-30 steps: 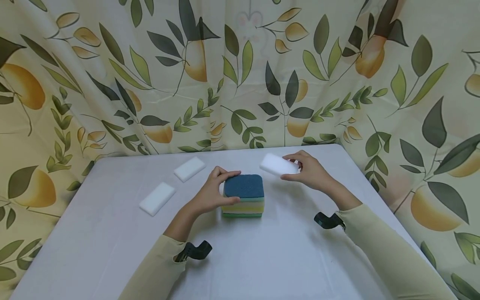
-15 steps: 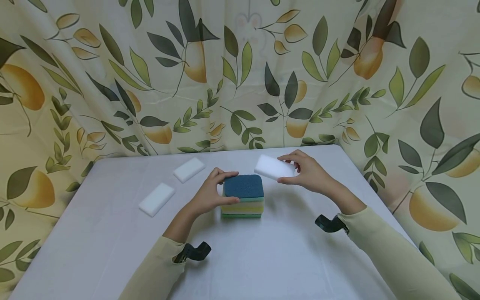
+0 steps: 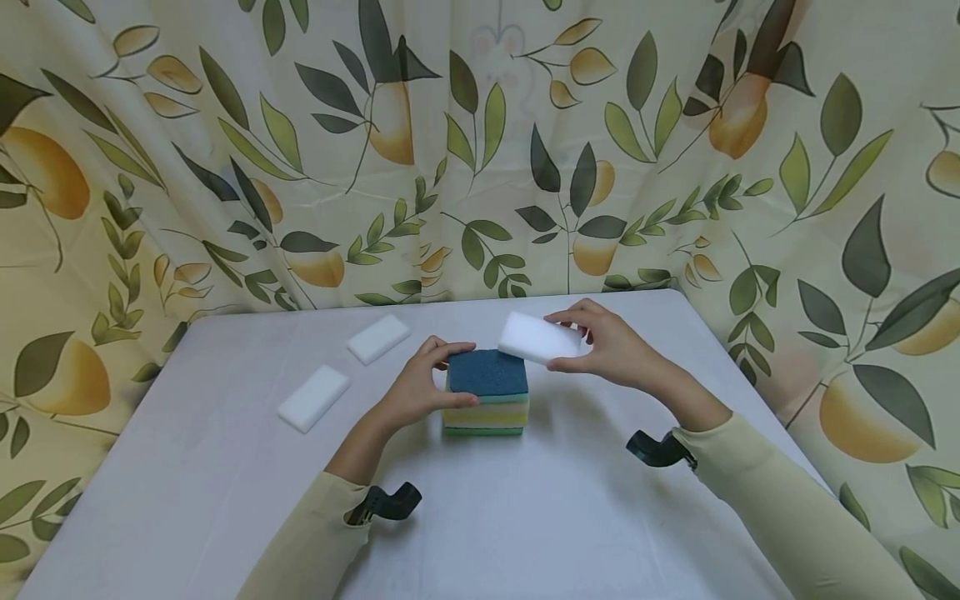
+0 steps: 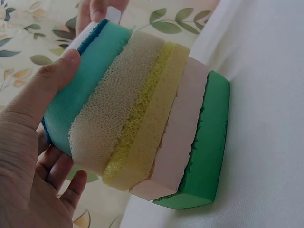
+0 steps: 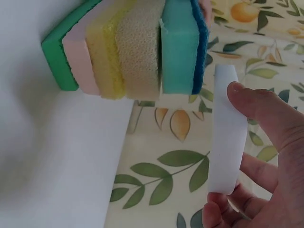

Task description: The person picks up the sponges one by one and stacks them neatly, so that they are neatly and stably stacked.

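A stack of sponges [image 4: 137, 114] stands on the table, green at the bottom, then pinkish white, yellow, porous beige, and a teal sponge [image 5: 179, 52] with a dark blue scouring pad [image 3: 486, 372] on top. My left hand [image 3: 420, 385] grips the teal sponge from the left, thumb on its near side and fingers round behind. Between thumb and fingers, my right hand [image 3: 618, 348] pinches a white sponge block [image 3: 536, 337], held tilted. In the head view this block overlaps the stack's back right corner; the right wrist view shows it beside the blue pad, a gap between them.
Two more white sponge blocks, a nearer one [image 3: 313, 399] and a farther one [image 3: 378, 339], lie on the table left of the stack. A white cloth covers the table [image 3: 525, 517]. Behind it hangs a leaf-and-fruit patterned curtain [image 3: 480, 233].
My right hand has carried the white sponge block leftward, from beside the stack to the edge of its top. My left hand keeps its grip on the stack.
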`<state>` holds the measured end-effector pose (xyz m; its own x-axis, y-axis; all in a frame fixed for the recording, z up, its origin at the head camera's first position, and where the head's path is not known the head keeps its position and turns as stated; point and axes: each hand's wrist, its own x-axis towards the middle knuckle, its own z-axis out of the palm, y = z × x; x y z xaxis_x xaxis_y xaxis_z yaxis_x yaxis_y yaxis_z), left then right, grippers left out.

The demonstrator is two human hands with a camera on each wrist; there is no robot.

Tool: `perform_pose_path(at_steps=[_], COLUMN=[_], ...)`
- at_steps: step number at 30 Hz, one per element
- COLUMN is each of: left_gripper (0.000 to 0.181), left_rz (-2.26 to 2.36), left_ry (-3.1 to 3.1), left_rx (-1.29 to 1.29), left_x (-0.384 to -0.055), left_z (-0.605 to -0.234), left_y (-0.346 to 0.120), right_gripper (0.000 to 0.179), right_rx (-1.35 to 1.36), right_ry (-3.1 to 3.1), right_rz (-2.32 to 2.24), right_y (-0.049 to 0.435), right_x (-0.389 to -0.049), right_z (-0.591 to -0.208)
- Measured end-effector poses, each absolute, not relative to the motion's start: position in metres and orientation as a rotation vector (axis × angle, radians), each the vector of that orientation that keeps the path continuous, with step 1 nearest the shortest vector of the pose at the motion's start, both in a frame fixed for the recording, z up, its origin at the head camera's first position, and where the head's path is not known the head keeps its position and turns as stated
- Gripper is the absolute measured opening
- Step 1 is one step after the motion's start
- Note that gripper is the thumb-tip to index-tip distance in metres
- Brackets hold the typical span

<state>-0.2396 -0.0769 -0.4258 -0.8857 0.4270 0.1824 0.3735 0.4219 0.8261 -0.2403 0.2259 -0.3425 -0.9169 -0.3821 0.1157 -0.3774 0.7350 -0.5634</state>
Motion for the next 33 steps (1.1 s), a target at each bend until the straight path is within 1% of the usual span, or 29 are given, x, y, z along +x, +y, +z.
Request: perform_pose_path(at_steps=[12,33], left_gripper=[0.077,0.085], left_rz=[1.494,1.485], left_ry=[2.601,2.645], left_rx=[0.727,0.679], left_x=[-0.239,-0.239], left_z=[-0.424,-0.424], left_y=[-0.078,-0.077], right_gripper=[0.067,0.064], right_rx=[-0.741,-0.850], right_ry=[2.872,2.799], right_rz=[-0.963,-0.927], right_y=[0.210,0.190], right_x=[-0.236,-0.235], right_z=[-0.337,-0.337])
